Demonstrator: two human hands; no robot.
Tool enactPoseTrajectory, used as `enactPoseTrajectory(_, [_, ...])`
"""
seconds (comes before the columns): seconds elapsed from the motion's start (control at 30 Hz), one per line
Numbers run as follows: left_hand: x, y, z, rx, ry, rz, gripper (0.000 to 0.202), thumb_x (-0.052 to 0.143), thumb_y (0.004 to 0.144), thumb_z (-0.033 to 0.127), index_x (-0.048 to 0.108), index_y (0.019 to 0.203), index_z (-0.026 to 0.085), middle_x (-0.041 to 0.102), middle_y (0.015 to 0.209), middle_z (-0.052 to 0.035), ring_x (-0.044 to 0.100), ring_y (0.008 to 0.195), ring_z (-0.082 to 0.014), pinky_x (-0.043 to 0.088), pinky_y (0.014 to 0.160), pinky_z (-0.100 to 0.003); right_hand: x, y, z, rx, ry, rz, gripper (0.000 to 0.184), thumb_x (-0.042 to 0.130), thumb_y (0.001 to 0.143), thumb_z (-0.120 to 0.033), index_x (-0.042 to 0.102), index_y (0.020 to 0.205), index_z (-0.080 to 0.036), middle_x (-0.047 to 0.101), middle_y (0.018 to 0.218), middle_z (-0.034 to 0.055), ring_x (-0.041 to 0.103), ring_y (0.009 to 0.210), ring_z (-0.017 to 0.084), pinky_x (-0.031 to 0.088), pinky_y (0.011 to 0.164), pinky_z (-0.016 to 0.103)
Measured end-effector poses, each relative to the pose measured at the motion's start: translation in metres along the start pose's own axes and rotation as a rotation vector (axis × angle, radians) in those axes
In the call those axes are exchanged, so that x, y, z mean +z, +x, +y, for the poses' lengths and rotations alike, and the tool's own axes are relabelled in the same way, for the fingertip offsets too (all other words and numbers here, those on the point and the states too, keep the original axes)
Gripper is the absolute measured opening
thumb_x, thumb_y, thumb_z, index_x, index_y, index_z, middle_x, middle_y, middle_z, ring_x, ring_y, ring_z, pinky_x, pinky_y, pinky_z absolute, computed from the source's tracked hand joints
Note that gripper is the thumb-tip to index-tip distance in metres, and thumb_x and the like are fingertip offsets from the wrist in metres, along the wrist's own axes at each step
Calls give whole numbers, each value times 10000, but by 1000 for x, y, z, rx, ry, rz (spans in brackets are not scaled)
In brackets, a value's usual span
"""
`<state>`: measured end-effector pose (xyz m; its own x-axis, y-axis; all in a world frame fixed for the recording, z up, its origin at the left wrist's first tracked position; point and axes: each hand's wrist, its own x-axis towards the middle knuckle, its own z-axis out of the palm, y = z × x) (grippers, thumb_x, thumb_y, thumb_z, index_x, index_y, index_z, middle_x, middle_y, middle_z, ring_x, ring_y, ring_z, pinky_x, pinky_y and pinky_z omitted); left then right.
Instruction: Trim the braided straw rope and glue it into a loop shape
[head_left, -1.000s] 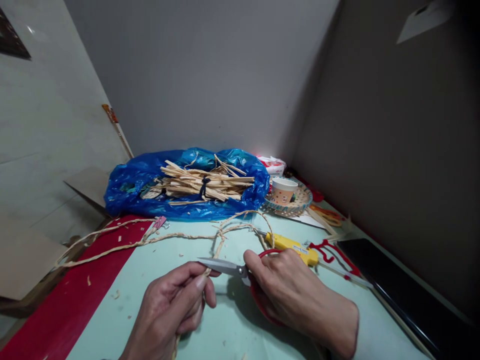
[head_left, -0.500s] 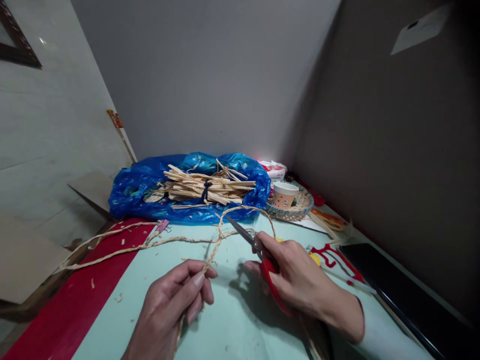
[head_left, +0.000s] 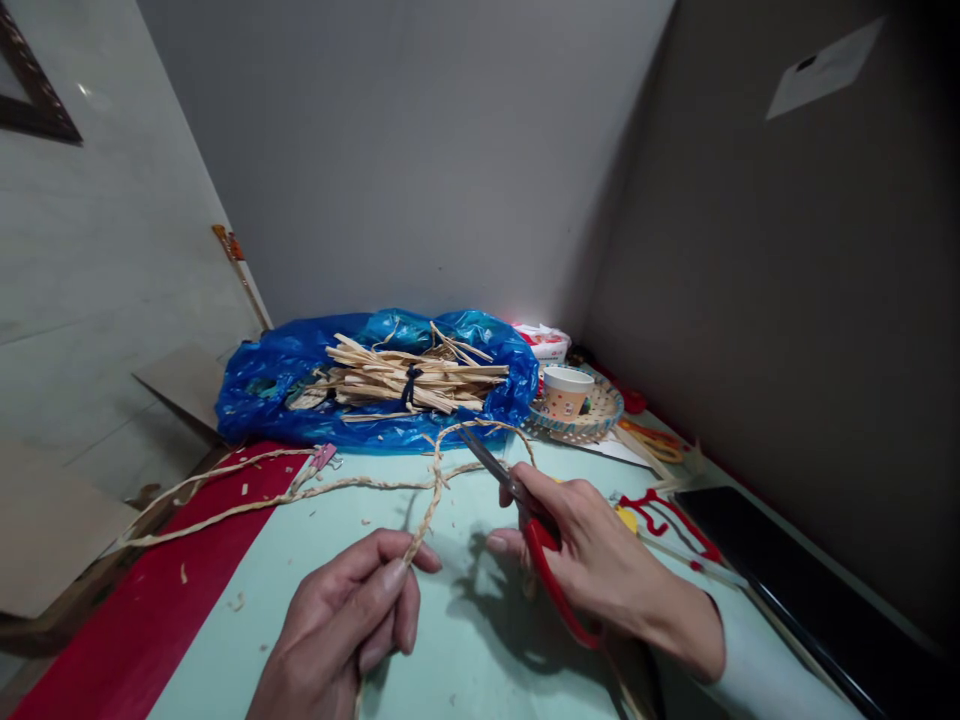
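Observation:
My left hand (head_left: 349,610) is closed, pinching a twisted straw cord (head_left: 425,520) between thumb and fingers. From the pinch the cord rises into a loop, then runs left across the table to a pink binder clip (head_left: 323,458). In my right hand (head_left: 592,560) are red-handled scissors (head_left: 541,560), their blades pointing up and left. The blade tips lie at the top of the cord loop; whether they touch it I cannot tell. Behind the cord, a bundle of dry straw strips (head_left: 420,372), tied with a dark band, lies on a blue plastic bag (head_left: 255,380).
A paper cup (head_left: 566,392) stands in a woven basket (head_left: 604,410) at the back right. A black phone-like slab (head_left: 795,590) and red pieces (head_left: 667,515) lie at the right. Straw scraps dot the pale green tabletop (head_left: 247,640) and its red strip (head_left: 150,620).
The scissors have shifted slightly left, so their tips now overlap the loop's top. The loop has become a little lower and narrower. My left hand keeps its pinch.

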<state>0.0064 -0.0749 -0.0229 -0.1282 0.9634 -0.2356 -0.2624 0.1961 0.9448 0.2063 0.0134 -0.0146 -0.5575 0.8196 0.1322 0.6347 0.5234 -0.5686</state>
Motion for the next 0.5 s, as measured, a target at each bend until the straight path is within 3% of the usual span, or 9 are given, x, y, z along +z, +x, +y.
enactPoseTrajectory(0.13, [2,-1,1,-32,-37,-21,222,630,811,389,734,891,209,536,542,0,410,555,-132,364,559,-218,2,-1,1,6,-5,-10,281,588,872,-498,514,890,-227,567,638,-42,509,586,172,324,590,266])
enactPoseTrajectory(0.33, [2,1,-1,-76,-114,-50,113,610,783,174,719,757,182,624,698,-17,317,526,-89,356,572,-202,5,2,1,19,69,-7,245,592,882,-458,505,882,-229,579,687,-38,511,639,165,326,605,259])
enactPoseTrajectory(0.5, [0,2,-3,17,22,54,236,619,836,417,694,861,194,446,447,62,163,473,-88,181,457,-203,5,-1,-4,-3,73,-88,283,594,866,-489,470,818,-240,531,656,-57,466,607,142,289,566,243])
